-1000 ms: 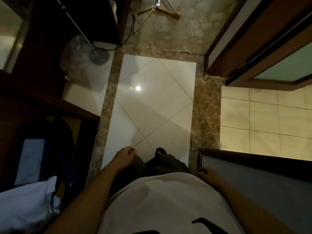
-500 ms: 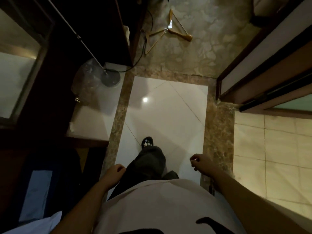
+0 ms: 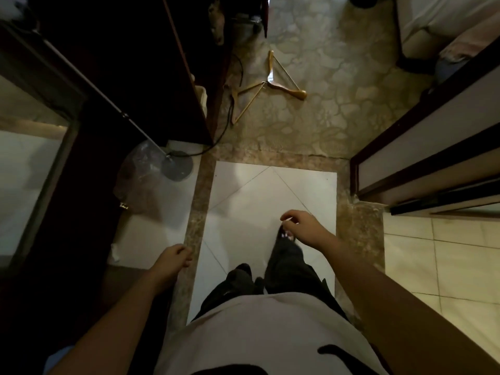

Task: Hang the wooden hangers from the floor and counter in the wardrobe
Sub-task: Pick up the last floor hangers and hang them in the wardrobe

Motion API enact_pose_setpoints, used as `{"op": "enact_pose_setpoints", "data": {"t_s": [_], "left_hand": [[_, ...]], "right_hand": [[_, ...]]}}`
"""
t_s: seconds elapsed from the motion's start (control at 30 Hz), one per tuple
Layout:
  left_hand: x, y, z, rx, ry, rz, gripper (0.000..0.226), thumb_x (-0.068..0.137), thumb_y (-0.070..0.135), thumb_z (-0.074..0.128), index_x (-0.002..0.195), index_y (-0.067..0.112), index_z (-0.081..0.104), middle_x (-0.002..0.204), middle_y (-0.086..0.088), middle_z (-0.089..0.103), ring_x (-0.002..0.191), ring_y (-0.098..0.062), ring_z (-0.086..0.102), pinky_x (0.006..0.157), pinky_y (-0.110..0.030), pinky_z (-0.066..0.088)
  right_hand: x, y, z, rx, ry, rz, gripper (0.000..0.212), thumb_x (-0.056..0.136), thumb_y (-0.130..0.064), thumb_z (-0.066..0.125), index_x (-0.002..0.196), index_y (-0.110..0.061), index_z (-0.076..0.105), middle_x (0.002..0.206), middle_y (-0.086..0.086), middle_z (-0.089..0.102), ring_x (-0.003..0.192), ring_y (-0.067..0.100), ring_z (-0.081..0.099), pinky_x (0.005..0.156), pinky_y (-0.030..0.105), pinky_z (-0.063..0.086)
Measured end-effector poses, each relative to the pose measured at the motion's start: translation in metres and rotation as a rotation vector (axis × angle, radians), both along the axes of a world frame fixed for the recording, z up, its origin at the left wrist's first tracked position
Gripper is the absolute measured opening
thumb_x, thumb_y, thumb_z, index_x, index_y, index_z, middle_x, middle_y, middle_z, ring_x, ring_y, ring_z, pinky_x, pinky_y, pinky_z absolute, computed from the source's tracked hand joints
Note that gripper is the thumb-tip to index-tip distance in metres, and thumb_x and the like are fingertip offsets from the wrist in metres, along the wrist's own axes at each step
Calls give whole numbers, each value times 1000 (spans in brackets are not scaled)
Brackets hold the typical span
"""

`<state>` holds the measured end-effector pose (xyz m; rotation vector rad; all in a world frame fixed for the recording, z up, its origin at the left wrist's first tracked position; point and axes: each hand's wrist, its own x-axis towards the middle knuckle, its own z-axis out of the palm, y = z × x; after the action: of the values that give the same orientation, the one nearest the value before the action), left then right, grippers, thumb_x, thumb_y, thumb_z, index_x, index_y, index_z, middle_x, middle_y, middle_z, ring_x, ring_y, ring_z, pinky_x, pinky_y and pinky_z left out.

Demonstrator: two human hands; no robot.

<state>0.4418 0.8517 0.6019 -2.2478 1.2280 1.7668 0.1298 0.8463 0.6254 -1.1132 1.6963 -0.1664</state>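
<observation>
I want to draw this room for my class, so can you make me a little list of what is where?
place: narrow hallway, seen from above
right wooden hanger: flat on the patterned floor ahead
left wooden hanger: flat beside it, hooks close together
left hand: loosely curled, holds nothing
right hand: loosely curled, holds nothing
round stand base: on white floor at left

Our left hand (image 3: 173, 259) hangs low at the near left, fingers loosely curled and holding nothing. Our right hand (image 3: 301, 227) reaches farther forward — wrist bent, fingers drooping in a loose curl — also holding nothing.
</observation>
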Motion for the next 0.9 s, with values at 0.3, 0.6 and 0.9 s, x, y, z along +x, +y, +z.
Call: {"op": "enact_pose_setpoints", "data": {"t_s": [0.3,0.6,0.9], "left_hand": [[-124,-132,-8,51,-20,-124,16,97,12,42,96,2,54,88,-12,54,69,-13,50,58,-20,38],[-295,-286,10,-97,157,-347,14,95,17,45,96,13,58,94,-9,62,88,-21,61,79,-31,49],[-280,-409,-12,-63,92,-245,22,95,11,44,78,20,55,83,-9,59,81,-24,57,74,-33,49]], "right_hand": [[-152,-48,-41,240,63,-248,23,91,-9,47,107,1,60,83,8,60,81,24,60,75,36,55],[-280,-154,-30,244,118,-338,16,92,-7,47,90,-8,63,86,13,61,82,25,58,74,32,47],[-282,-323,-42,231,30,-253,20,93,-12,45,99,-2,61,93,16,62,82,24,59,73,34,51]]}}
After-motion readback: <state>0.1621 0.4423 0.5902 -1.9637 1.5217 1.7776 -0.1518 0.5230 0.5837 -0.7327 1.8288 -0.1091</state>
